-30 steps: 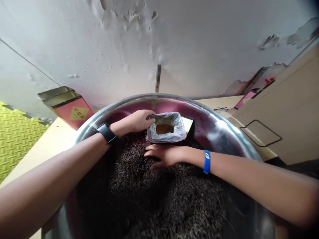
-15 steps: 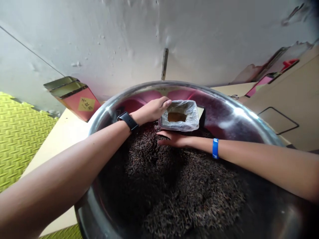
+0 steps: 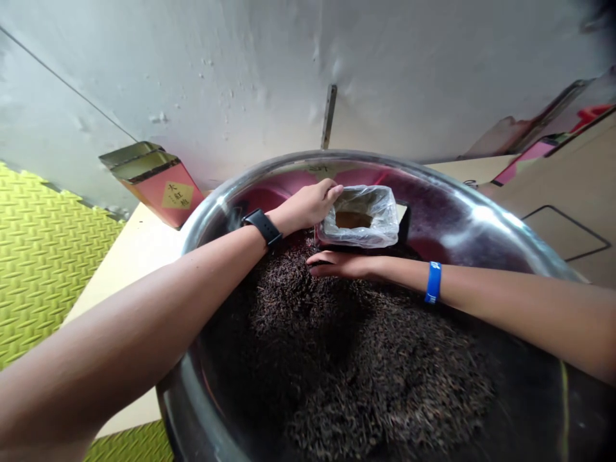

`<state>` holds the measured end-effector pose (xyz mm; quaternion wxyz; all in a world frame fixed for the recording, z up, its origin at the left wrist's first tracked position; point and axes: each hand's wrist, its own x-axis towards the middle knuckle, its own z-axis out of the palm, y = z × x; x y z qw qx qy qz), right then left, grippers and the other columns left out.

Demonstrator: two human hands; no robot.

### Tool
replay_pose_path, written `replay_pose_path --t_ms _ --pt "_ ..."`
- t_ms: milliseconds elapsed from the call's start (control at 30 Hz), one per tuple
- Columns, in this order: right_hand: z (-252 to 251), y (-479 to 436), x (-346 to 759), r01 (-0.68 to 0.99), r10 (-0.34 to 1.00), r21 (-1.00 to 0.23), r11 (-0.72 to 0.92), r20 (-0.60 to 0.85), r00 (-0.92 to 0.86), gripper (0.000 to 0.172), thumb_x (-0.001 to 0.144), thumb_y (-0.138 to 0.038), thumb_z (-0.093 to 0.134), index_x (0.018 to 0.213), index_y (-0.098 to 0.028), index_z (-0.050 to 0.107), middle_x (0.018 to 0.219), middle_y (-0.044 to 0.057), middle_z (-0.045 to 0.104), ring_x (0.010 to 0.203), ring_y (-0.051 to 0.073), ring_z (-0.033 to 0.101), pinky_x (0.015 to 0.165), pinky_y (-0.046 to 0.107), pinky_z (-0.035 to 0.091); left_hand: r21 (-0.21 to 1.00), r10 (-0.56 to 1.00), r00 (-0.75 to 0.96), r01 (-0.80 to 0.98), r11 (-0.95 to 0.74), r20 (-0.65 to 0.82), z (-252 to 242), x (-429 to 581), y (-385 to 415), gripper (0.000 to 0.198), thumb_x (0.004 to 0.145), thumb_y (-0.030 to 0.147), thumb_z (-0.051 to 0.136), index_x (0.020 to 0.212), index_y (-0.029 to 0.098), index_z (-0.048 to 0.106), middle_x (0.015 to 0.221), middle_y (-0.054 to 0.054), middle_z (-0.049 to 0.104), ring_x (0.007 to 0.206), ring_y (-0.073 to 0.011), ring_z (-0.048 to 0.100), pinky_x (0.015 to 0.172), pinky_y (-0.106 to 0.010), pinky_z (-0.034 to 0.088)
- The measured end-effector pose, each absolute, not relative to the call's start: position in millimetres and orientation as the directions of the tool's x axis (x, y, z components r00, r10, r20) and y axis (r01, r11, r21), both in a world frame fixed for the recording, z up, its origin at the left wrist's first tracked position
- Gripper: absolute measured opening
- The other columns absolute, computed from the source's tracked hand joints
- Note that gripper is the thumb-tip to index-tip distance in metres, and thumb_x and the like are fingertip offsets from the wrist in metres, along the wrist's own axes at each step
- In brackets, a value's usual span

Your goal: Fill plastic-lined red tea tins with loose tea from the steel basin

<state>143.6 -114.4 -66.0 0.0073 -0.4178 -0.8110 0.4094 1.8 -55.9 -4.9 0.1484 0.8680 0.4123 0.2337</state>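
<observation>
A box lined with a clear plastic bag [image 3: 385,232] stands inside a large metal basin [image 3: 481,218], its mouth facing me. My left hand [image 3: 315,202], with a black watch at the wrist, grips the box's upper left edge and liner. Dark, dry loose tea leaves [image 3: 409,372] are heaped in the basin in front of the box. Just below the box's near side, my right hand [image 3: 344,264] lies low against the leaves. Its fingers point left and are stretched out, with thumb and fingers a little apart. A blue band circles that wrist. The box's lower part is hidden.
A pink and gold box [image 3: 168,192] with a yellow label stands left of the basin on a pale board [image 3: 120,276]. Yellow-green foam matting [image 3: 43,256] covers the floor at left. A grey wall [image 3: 250,77] rises behind, and a cardboard carton [image 3: 568,199] is at right.
The whole view has shifted, so everything sits slightly further right. My right hand has slid a little left along the box's near side. My left hand keeps its hold.
</observation>
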Motion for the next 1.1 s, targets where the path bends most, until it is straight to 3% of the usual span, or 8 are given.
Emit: replay_pose_path --t_ms 267,400,633,733,833,900,1000,1100 --pt "-52.9 -108.5 141.7 0.651 0.560 -0.671 0.355 -0.405 -0.723 0.048 0.078 -0.056 0.046 0.111 -0.023 0.056 0.115 0.003 0.057 0.107 0.022 0.050 0.092 0.034 0.040 0.455 0.780 0.555 0.637 -0.622 0.290 -4.6 2.5 -54.3 0.042 0.091 0.045 0.022 0.104 0.017 0.050 0.094 -0.009 0.062 0.082 -0.0177 0.055 0.071 -0.028 0.039" --pt "-45.4 -113.8 139.4 0.641 0.490 -0.641 0.421 -0.434 -0.756 0.033 0.079 -0.039 0.051 0.105 -0.020 0.061 0.111 0.003 0.060 0.105 0.021 0.052 0.091 0.032 0.040 0.458 0.788 0.551 0.645 -0.612 0.276 -2.5 2.8 -56.5 0.042 0.091 0.045 0.023 0.106 0.018 0.050 0.099 -0.009 0.061 0.085 -0.0174 0.055 0.074 -0.028 0.039" --pt "-26.1 -139.4 134.0 0.454 -0.022 -0.810 0.370 -0.496 -0.868 0.031 0.078 -0.022 0.052 0.107 -0.019 0.062 0.109 -0.002 0.062 0.103 0.014 0.055 0.092 0.025 0.040 0.455 0.797 0.540 0.658 -0.600 0.270 -4.1 3.5 -55.3 0.041 0.090 0.044 0.025 0.108 0.018 0.051 0.100 -0.009 0.062 0.085 -0.0179 0.056 0.073 -0.028 0.040" --pt "-19.0 -137.6 136.9 0.429 0.017 -0.844 0.323 -0.448 -0.894 0.039 0.081 -0.026 0.050 0.119 -0.018 0.055 0.115 0.000 0.060 0.106 0.014 0.054 0.093 0.025 0.040 0.453 0.795 0.540 0.657 -0.603 0.276 -4.5 3.6 -55.2 0.040 0.090 0.045 0.026 0.105 0.018 0.052 0.098 -0.009 0.062 0.083 -0.0175 0.056 0.071 -0.027 0.040" --pt "-18.8 -139.5 137.9 0.468 0.306 -0.777 0.421 -0.364 -0.879 0.056 0.081 -0.037 0.051 0.132 -0.018 0.040 0.127 0.004 0.051 0.114 0.017 0.049 0.097 0.028 0.036 0.456 0.801 0.531 0.661 -0.596 0.277 -3.7 3.9 -56.1 0.040 0.090 0.046 0.026 0.104 0.018 0.052 0.097 -0.008 0.062 0.081 -0.0173 0.056 0.069 -0.027 0.040" --pt "-21.4 -152.7 132.9 0.441 0.412 -0.676 0.591 -0.217 -0.885 0.073 0.074 -0.047 0.057 0.136 -0.017 0.034 0.139 0.008 0.035 0.126 0.023 0.035 0.105 0.033 0.027 0.457 0.807 0.522 0.668 -0.588 0.275 -3.6 4.3 -56.1 0.041 0.090 0.046 0.026 0.103 0.018 0.053 0.096 -0.008 0.062 0.080 -0.0175 0.055 0.069 -0.027 0.040" --pt "-24.6 -190.6 117.8 0.205 0.258 -0.565 0.799 0.013 -0.966 0.073 0.076 -0.044 0.056 0.138 -0.015 0.030 0.146 0.008 0.017 0.135 0.026 0.010 0.110 0.040 0.011 0.461 0.817 0.510 0.677 -0.574 0.268 -4.9 5.0 -54.5 0.042 0.090 0.046 0.026 0.103 0.017 0.053 0.096 -0.008 0.062 0.079 -0.0175 0.055 0.069 -0.027 0.040" --pt "-25.8 -233.5 103.6 -0.020 0.117 -0.611 0.792 0.184 -0.976 0.060 0.087 -0.027 0.039 0.139 -0.004 0.021 0.146 0.011 0.018 0.135 0.017 0.005 0.111 0.033 0.005 0.468 0.821 0.509 0.677 -0.568 0.261 -6.2 5.0 -53.2 0.042 0.090 0.046 0.025 0.102 0.018 0.053 0.096 -0.009 0.062 0.079 -0.0177 0.055 0.069 -0.028 0.040"
